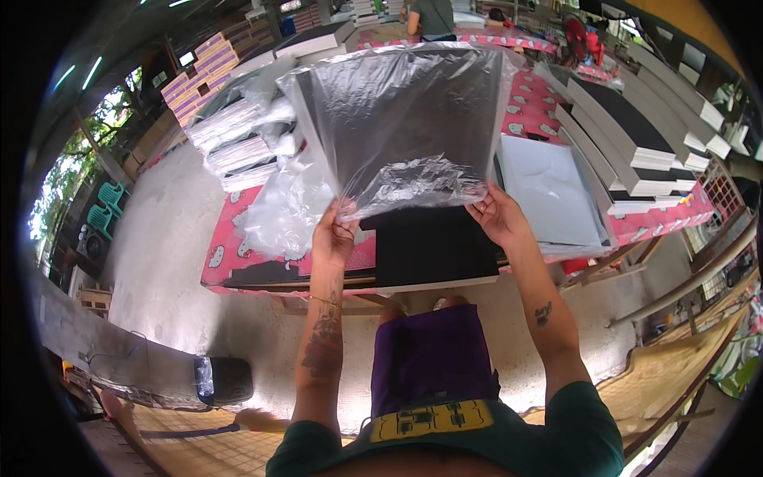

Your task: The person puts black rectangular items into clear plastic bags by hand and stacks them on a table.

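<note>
My left hand [337,232] is closed on the near left corner of a clear plastic bag [429,179]. At the bag's near right corner my right hand [499,215] pinches the film. Inside the bag lies a flat dark sheet [397,111], its far part tilted up. Beneath its near edge, a black board [433,250] with a pale edge rests on the pink-covered table. Crumpled clear plastic bags [290,207] lie just left of my left hand. To the right of my right hand is a white sheet in clear plastic [548,191].
The table has a pink patterned cover [226,254]. Bagged stacks [238,143] stand at its far left. Thick black-topped stacks [620,123] line the right. Another person [433,20] stands at the far side. A black seat [226,380] is at lower left, and green chairs [103,211] stand farther left.
</note>
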`<state>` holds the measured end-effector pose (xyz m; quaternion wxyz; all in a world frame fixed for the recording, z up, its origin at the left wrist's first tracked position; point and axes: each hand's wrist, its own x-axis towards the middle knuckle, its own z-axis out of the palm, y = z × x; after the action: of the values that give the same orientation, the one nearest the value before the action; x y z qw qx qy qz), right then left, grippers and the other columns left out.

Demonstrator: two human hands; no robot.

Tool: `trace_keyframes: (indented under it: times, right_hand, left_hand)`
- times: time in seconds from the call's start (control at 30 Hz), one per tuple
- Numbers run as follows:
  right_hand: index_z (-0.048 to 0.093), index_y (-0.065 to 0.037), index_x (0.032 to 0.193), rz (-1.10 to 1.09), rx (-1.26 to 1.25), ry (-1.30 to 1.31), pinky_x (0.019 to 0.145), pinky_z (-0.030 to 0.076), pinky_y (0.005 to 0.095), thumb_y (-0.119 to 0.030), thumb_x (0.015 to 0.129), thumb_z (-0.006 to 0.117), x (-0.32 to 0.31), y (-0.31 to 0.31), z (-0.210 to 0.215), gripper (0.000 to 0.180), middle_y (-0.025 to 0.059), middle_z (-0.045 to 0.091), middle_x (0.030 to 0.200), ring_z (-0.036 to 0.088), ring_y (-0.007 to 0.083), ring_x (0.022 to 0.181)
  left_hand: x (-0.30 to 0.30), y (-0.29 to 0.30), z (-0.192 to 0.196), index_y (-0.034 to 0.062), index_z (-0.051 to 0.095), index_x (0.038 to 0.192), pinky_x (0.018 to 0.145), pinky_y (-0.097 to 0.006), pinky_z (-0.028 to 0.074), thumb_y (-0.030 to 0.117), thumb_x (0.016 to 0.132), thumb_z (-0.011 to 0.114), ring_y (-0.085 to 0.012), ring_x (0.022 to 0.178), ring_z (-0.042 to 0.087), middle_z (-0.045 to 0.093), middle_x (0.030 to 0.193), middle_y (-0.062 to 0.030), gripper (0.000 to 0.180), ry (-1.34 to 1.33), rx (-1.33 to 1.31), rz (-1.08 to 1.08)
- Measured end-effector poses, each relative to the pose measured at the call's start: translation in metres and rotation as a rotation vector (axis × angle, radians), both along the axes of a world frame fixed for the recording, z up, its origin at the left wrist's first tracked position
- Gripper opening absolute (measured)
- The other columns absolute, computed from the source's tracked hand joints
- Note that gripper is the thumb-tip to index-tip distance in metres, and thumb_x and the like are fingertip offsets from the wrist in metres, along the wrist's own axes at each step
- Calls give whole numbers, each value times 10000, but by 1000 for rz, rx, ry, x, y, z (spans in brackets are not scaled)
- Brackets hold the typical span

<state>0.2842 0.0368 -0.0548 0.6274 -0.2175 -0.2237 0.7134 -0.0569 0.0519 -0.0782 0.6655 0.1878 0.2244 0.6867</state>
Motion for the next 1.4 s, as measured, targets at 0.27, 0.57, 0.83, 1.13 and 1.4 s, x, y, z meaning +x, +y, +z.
trace_keyframes:
  times: [0.27, 0.57, 0.83, 1.13, 1.4]
  right_hand:
    - [593, -99, 1110, 23, -109, -300, 915, 435, 379, -192, 934, 555, 16, 4, -66, 203, 30, 633, 1050, 582, 165, 1017]
    - [569, -60, 1170, -309, 272, -1219, 852, 398, 249, -314, 958, 524, 14, 11, -41, 334, 48, 616, 1059, 540, 132, 988]
    - [387, -53, 1314, -552, 190, -3, 851, 466, 320, -302, 928, 586, -13, -33, -3, 500, 70, 551, 1140, 583, 167, 926]
    - [275, -103, 1361, -1069, 54, 46, 1015, 419, 468, 18, 918, 489, 139, -23, -49, 506, 159, 494, 1265, 538, 275, 1090]
    - [353, 20, 1342, -1238, -26, -194, 956, 438, 420, -46, 910, 505, 221, -42, -109, 463, 179, 454, 1317, 519, 292, 1108]
  left_hand:
    - [-18, 10, -87, 80, 550, 1173, 956, -405, 426, 120, 880, 602, -226, 1140, 510, 558, 1206, -73, 300, 271, -309, -117]
    - [49, 8, 20, 5, 520, 1221, 937, -276, 380, 110, 913, 598, -135, 1026, 527, 588, 1134, -60, 335, 743, 405, 90]
    - [126, 5, 69, -12, 552, 1087, 790, -292, 426, 205, 898, 648, -134, 861, 508, 598, 950, -60, 303, 624, 202, 206]
    - [142, -83, -23, -12, 625, 915, 738, -311, 541, 90, 906, 556, -170, 791, 684, 689, 836, -99, 123, 1194, 496, -240]
    - [-99, -22, -13, 71, 587, 1105, 966, -397, 402, 25, 740, 617, -321, 934, 602, 645, 987, -143, 370, 2575, 519, 645]
